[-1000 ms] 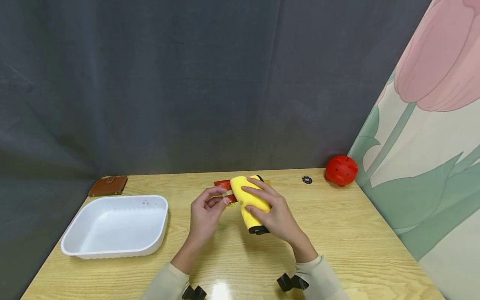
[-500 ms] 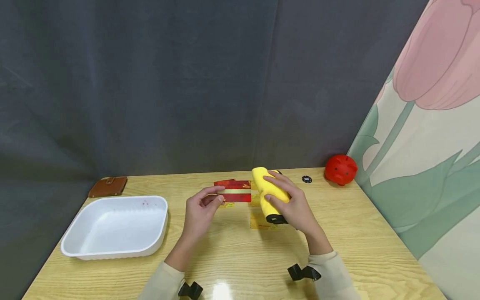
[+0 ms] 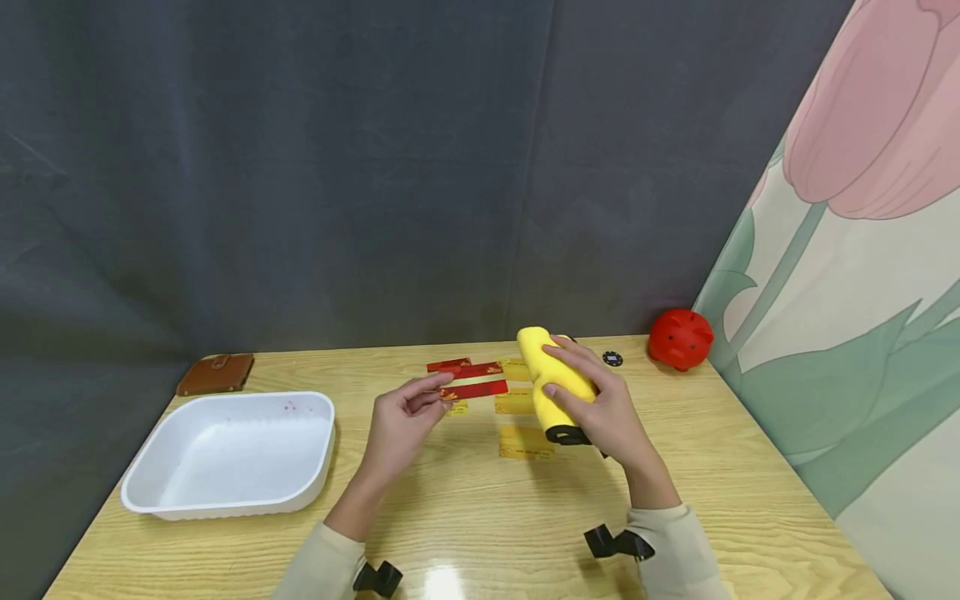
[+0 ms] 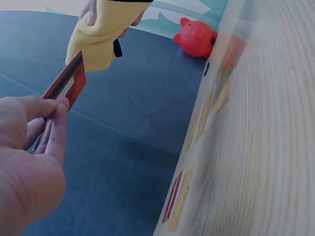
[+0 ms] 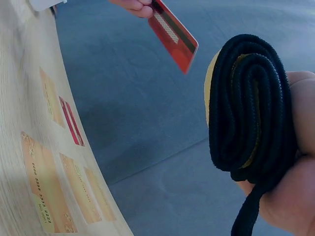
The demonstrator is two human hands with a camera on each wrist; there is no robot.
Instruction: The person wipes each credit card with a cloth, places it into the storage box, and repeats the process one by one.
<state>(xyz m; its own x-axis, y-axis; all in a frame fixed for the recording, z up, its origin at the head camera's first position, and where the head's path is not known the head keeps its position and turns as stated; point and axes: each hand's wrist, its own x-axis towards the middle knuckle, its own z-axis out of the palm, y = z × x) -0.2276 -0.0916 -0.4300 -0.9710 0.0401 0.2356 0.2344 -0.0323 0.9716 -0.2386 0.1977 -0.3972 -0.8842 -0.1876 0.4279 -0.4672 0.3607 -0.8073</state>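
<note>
My left hand (image 3: 400, 427) pinches a red bank card (image 3: 480, 382) by its left end, thumb against fingers. In the left wrist view that card (image 4: 73, 83) is held up off the table, its dark stripe showing. My right hand (image 3: 603, 406) grips a rolled yellow cloth (image 3: 553, 375) with black edging, a short way right of the card. Its spiral end and a hanging black strap show in the right wrist view, where the rolled cloth (image 5: 250, 108) is also above the table. Below the hands lie several gold cards (image 3: 527, 443).
Another red-striped card (image 3: 447, 365) lies behind the left hand, beside a gold card (image 3: 459, 408). A white tray (image 3: 228, 507) stands at left, with a brown wallet (image 3: 216, 373) behind it. A black poker chip (image 3: 612, 358) and red piggy bank (image 3: 680, 339) are at back right.
The cloth has moved right with my right hand, off the red card, uncovering it and the gold cards on the table. The red card has tilted slightly in my left hand.
</note>
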